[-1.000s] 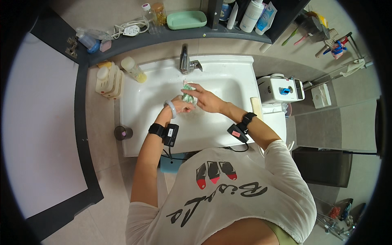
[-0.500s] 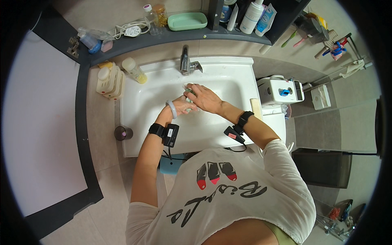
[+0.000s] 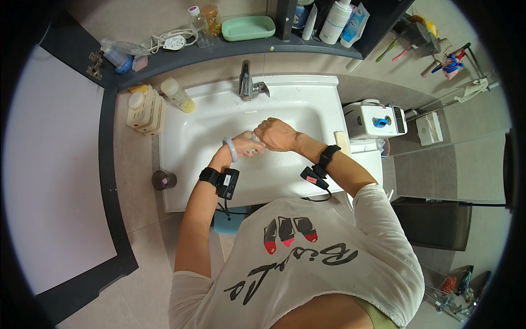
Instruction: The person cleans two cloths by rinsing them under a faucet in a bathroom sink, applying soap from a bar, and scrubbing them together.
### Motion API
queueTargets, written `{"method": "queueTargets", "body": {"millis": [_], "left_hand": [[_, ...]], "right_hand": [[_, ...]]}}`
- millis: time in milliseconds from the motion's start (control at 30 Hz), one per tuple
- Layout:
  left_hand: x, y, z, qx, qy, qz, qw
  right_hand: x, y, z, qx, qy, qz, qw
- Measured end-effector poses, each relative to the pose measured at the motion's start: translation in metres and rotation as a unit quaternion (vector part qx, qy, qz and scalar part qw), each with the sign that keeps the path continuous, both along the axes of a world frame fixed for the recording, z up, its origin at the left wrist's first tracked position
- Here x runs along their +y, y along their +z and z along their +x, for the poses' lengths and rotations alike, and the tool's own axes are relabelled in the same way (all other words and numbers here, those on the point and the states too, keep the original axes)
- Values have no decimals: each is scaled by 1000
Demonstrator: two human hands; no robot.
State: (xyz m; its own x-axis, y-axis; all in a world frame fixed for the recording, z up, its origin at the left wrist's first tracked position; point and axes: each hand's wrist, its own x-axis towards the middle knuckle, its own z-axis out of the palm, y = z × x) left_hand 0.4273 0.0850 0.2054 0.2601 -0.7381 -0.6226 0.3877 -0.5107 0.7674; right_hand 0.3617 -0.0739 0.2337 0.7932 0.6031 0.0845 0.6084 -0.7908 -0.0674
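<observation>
Over the white sink [image 3: 192, 164], my two hands are pressed close together below the chrome tap. A small, crumpled, pale green and white bundle that looks like wet cloth [image 3: 255, 143] shows between them; most of it is hidden by fingers. My left hand [image 3: 245, 145], with a pale bangle at its wrist, is closed round the bundle. Right beside it, my right hand [image 3: 278, 135] is curled into a fist, knuckles up, against the bundle's far side. What its fingers grip is mostly hidden, but the bundle runs into it.
The tap [image 3: 246, 82] stands at the sink's back edge. A clear bottle with yellow liquid [image 3: 178, 95] and cream containers [image 3: 146, 112] are at the back left. A dark shelf [image 3: 219, 52] carries a green soap dish [image 3: 248, 28]. A white appliance [image 3: 375, 120] stands on the right.
My right hand has turned from lying with spread fingers over the bundle to a closed fist. My left hand has closed more tightly, and less of the bundle shows.
</observation>
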Motion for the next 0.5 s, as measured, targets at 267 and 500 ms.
{"method": "queueTargets", "body": {"millis": [267, 500], "left_hand": [[-10, -22, -11, -353, -13, 90, 931], [-13, 22, -20, -514, -42, 175, 839]], "right_hand": [[3, -5, 7, 69, -60, -33, 995], [7, -15, 5, 74, -147, 44, 985]]}}
